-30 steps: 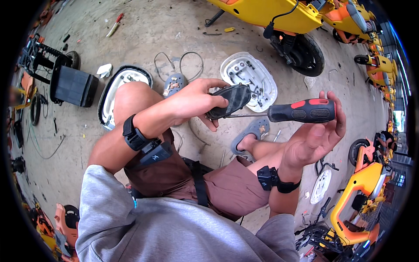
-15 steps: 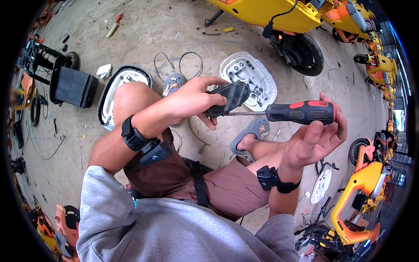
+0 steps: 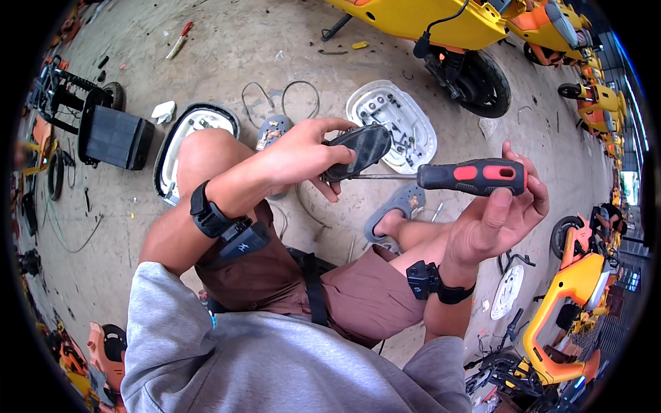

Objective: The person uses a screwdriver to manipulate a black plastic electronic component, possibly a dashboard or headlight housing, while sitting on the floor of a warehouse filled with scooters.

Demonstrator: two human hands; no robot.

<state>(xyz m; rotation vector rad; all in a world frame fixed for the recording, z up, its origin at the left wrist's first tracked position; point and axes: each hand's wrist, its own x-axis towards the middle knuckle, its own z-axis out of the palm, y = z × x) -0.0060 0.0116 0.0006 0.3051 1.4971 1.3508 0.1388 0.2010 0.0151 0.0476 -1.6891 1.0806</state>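
Observation:
My left hand (image 3: 306, 153) grips a flat black oval part (image 3: 368, 146), thumb on its upper face and fingers curled around its edge. A screwdriver (image 3: 471, 177) with a black and red handle lies level across the view. Its metal shaft runs left to the near edge of the oval part; exactly where the tip sits is hidden by the part and my fingers. My right hand (image 3: 492, 227) is closed on the handle, thumb against its near side and fingers behind its end. Both hands are held above my legs.
Beyond my hands, a white oval tray (image 3: 428, 134) holds several small metal parts. Another black-rimmed tray (image 3: 164, 172) lies by my left knee. A black box (image 3: 117, 141) stands farther left. Yellow scooters (image 3: 441, 24) stand ahead and right; a person (image 3: 609, 220) crouches far right.
The screwdriver handle has turned about its length, so its red patches show differently. The black oval part has shifted and tilted slightly; both hands keep their holds.

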